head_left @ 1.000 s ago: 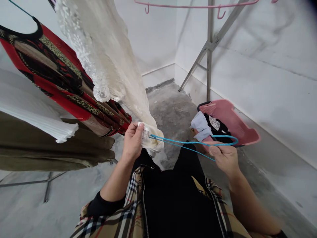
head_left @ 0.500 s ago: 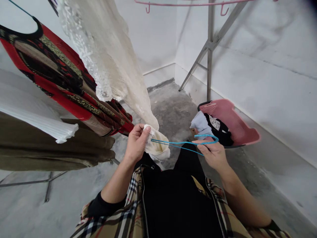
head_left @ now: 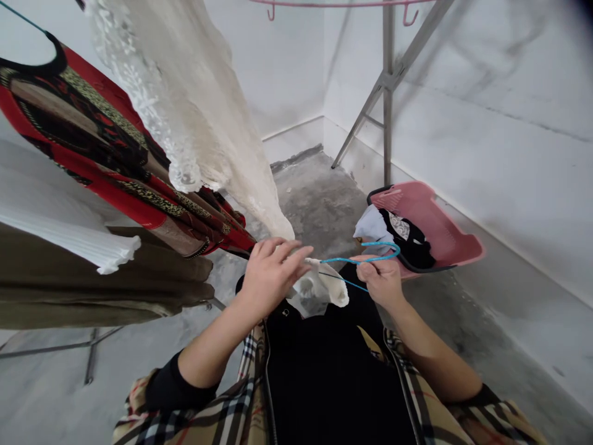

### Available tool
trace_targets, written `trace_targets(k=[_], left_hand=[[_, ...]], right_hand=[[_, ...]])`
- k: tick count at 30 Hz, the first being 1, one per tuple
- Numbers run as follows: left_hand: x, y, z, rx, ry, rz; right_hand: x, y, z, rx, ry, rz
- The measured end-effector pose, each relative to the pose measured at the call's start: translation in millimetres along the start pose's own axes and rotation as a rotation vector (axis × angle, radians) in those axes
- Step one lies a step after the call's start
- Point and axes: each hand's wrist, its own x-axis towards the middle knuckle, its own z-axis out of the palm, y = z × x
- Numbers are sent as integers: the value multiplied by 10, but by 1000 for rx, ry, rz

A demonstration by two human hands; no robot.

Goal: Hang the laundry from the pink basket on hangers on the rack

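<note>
My left hand [head_left: 271, 272] pinches the lower end of a long cream lace garment [head_left: 194, 111] that hangs down from the upper left. The bunched end of the cloth [head_left: 324, 287] sits over one end of a thin blue wire hanger [head_left: 365, 259]. My right hand [head_left: 380, 278] is closed on the other part of the hanger. Both hands are close together in front of my chest, above my black top and checked jacket.
A pink laundry basket [head_left: 435, 222] with white and black clothes stands on the concrete floor by the right wall. A metal rack leg [head_left: 385, 93] rises behind it. Red patterned [head_left: 92, 142], white and olive [head_left: 92, 290] garments hang at left.
My right hand has pushed the blue hanger leftward, further into the cream cloth. My left hand shifted right and lower, its fingers now over the cloth end. The hands are closer together.
</note>
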Motion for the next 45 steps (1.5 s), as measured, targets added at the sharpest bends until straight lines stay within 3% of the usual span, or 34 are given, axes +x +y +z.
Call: trace_targets(k=[3, 6, 12, 16, 20, 23, 25, 27, 30, 32, 37, 45], left_hand=[[16, -115, -86, 3, -104, -10], [19, -150, -123, -8, -92, -30], [-10, -66, -27, -28, -188, 22], [-35, -69, 16, 21, -191, 37], [-47, -165, -47, 111, -153, 4], [-72, -232, -114, 190, -96, -70], [-97, -253, -144, 208, -53, -104], [-121, -255, -160, 214, -21, -119], [-136, -237, -177, 229, -13, -117], [-131, -223, -194, 246, -23, -108], [-128, -230, -257, 298, -11, -103], [-212, -378, -313, 303, 44, -167]], right_hand=[[88, -117, -37, -39, 18, -25], [132, -207, -23, -39, 22, -28], [87, -100, -17, 90, 13, -31], [120, -124, -14, 29, 11, -89], [135, -191, -14, -184, 135, -255], [68, -44, -71, -335, 357, -295], [10, 162, -119, -317, 516, -204], [-36, 397, -137, -194, 603, -7], [-59, 677, -63, 58, 554, 355], [-43, 780, 40, 145, 463, 483], [58, 847, 286, 223, 323, 545], [-48, 879, 425, 146, 300, 438]])
